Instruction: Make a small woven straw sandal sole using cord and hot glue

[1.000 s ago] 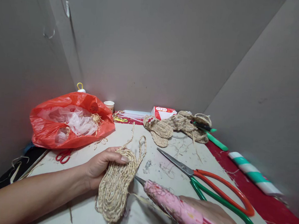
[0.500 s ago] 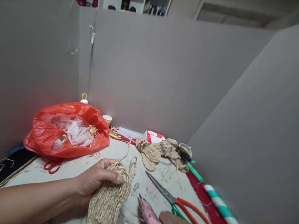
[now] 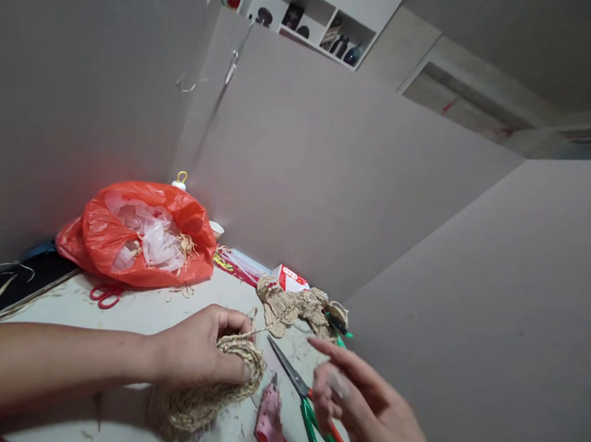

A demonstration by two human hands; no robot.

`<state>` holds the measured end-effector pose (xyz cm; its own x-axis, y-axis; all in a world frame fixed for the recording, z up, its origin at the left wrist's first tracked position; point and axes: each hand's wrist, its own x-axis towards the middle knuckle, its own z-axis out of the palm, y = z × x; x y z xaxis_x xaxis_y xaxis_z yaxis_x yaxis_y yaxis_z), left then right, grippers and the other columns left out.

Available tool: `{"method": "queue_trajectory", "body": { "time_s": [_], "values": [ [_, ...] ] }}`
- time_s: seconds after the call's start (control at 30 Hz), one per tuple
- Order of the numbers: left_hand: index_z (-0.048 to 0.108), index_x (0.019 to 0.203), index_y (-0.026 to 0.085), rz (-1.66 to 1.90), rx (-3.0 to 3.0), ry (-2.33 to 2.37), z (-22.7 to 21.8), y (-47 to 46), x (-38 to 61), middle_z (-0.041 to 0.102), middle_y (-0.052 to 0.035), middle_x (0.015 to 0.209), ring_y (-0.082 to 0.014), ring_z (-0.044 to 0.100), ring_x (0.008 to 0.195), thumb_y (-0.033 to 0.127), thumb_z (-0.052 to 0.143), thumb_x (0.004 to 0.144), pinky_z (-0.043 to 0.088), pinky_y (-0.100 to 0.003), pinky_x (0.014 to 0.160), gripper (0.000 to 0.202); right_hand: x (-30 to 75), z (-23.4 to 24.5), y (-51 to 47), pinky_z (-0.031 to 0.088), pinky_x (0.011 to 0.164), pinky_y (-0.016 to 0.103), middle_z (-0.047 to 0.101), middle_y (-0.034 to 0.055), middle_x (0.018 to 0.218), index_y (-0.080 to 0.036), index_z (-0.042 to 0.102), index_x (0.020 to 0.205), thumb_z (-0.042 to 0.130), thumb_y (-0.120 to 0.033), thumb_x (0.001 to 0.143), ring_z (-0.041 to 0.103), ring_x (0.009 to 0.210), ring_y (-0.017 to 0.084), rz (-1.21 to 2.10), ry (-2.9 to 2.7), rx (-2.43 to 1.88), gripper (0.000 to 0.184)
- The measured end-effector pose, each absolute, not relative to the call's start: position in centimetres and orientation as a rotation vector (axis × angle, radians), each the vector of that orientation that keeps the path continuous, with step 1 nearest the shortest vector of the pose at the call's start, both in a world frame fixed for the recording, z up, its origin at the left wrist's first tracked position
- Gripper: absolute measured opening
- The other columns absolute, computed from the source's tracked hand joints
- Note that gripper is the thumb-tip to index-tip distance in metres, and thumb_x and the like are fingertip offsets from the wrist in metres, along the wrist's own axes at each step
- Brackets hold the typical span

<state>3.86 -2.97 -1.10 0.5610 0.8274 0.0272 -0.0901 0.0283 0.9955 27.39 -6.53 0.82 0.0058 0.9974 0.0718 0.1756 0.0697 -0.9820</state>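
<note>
Our left hand (image 3: 207, 352) is clamped on the coiled straw piece (image 3: 204, 399), thumb on the rim; we cannot tell whether the piece touches the table (image 3: 142, 308) below. Our right hand (image 3: 371, 409) is raised, fingers spread, holding nothing we can see. We judge the coil largely shaped, but a loose cord (image 3: 263, 329) at its far end seems unsecured. The pink-handled tool (image 3: 269, 416) lies between it and the large scissors (image 3: 293, 375); beyond sit other woven pieces (image 3: 283, 307).
</note>
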Motion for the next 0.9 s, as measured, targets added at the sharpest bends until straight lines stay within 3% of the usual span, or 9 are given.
{"method": "queue_trajectory", "body": {
  "time_s": [0.07,0.3,0.5,0.7,0.9],
  "values": [
    [0.053,0.071,0.017,0.771,1.389,0.688,-1.2,-3.2,4.0,0.048,0.0076,0.061,-0.0079,0.040,0.056,0.015,0.060,0.062,0.033,-0.020,0.052,0.012,25.1,1.5,-5.6,0.045,0.046,0.021,0.058,-0.0022,0.063,-0.021,0.067,0.106,0.077,-0.043,0.071,0.052,0.048,0.010,1.138,-1.240,-1.188,0.042],
    [0.053,0.072,0.018,0.743,1.362,0.676,-1.8,-3.1,4.2,0.048,0.0078,0.059,-0.0079,0.039,0.053,0.018,0.061,0.060,0.033,-0.021,0.050,0.014,22.7,0.4,-4.4,0.042,0.043,0.016,0.057,-0.0043,0.055,-0.019,0.065,0.074,0.082,-0.036,0.067,0.049,0.046,0.007,1.045,-1.182,-1.080,0.025],
    [0.055,0.071,0.017,0.714,1.261,0.651,-1.4,-2.9,4.1,0.052,0.0068,0.060,-0.0076,0.042,0.054,0.017,0.064,0.058,0.035,-0.020,0.052,0.016,24.0,-0.5,-5.3,0.047,0.050,0.018,0.061,-0.0028,0.060,-0.022,0.066,0.083,0.076,-0.034,0.074,0.055,0.051,0.009,0.970,-1.294,-1.037,0.018],
    [0.057,0.072,0.016,0.710,1.211,0.629,-1.2,-2.8,4.0,0.056,0.0046,0.061,-0.0082,0.047,0.054,0.019,0.069,0.056,0.037,-0.021,0.051,0.020,25.5,-1.9,-5.9,0.051,0.051,0.021,0.063,0.0002,0.079,-0.025,0.066,0.086,0.069,-0.024,0.081,0.059,0.056,0.011,0.760,-1.517,-0.979,0.005],
    [0.059,0.073,0.015,0.738,1.134,0.612,-1.2,-2.9,4.0,0.057,0.0046,0.060,-0.0075,0.045,0.052,0.019,0.070,0.055,0.037,-0.021,0.051,0.021,25.4,-1.7,-6.5,0.052,0.055,0.022,0.064,0.0019,0.078,-0.025,0.066,0.088,0.064,-0.009,0.080,0.062,0.075,0.017,0.507,-1.705,-0.873,0.018]
  ]
}}
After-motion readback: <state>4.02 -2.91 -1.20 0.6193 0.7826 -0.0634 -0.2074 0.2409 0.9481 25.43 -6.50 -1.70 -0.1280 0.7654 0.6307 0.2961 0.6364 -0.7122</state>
